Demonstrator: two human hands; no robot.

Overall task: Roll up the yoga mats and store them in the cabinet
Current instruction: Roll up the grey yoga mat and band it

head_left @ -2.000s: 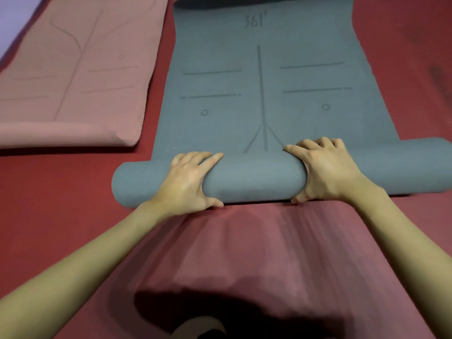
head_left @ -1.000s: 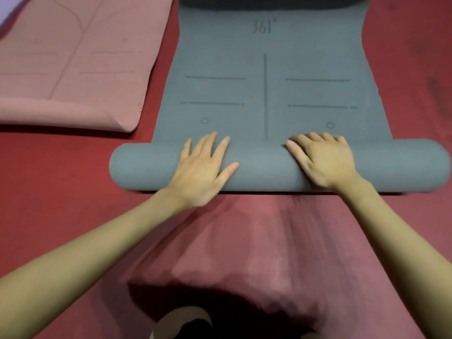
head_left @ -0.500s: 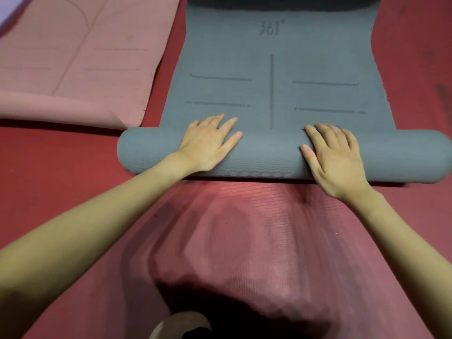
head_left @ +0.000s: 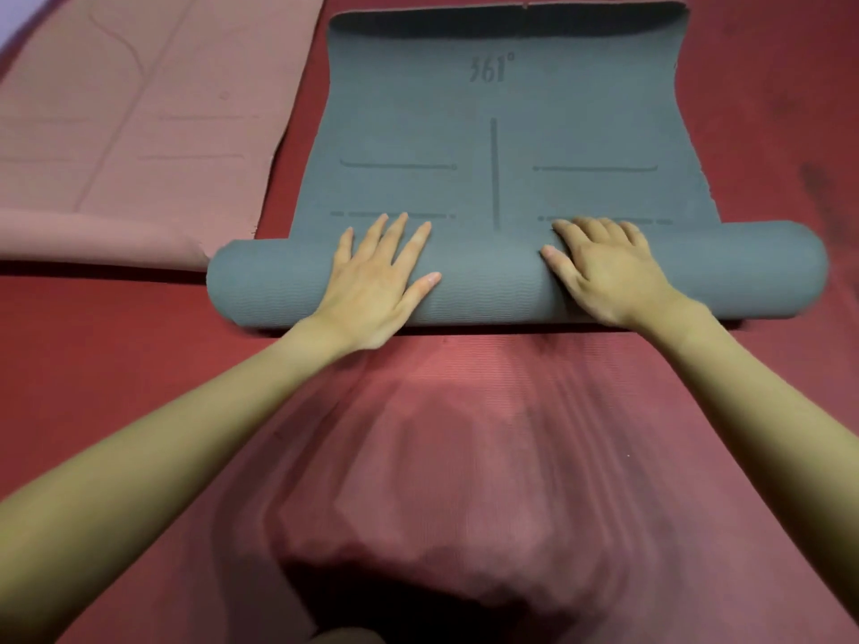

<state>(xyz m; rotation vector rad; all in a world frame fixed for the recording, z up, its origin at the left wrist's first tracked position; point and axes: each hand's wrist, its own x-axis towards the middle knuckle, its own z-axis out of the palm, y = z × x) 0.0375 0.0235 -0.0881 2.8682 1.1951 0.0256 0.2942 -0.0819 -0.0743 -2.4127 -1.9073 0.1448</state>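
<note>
The roll of the grey-blue foam yoga mat point(head_left: 511, 281) has travelled further up its own flat length: the diagonal guide marks and small circles that lay just ahead of the roll two seconds ago are now wound inside, and the dashed guide line sits right at the fingertips. The left hand point(head_left: 379, 283) lies flat on top of the roll with its fingers straight and spread, the tips reaching over onto the unrolled part; it grips nothing and only presses. The right hand point(head_left: 599, 271) rests palm-down on the roll too, its fingers together and bent gently over the curve, pressing rather than clasping. Two seconds ago both hands were wrapped round the roll with thumbs underneath; now they are opened out on top, which reads as the pushing half of the rolling stroke. The mat lies on the dark red ribbed floor mat point(head_left: 441, 457), its far end, printed "361°", not yet wound and slightly curled at the edge. Roughly the last stretch of this mat seems left to roll, so this first part of the task looks well advanced. The pale pink yoga mat point(head_left: 139, 132) at the left lies mostly flat, with only its near edge turned over, and has slid further into view as the camera has moved forward. No cabinet shows.
</note>
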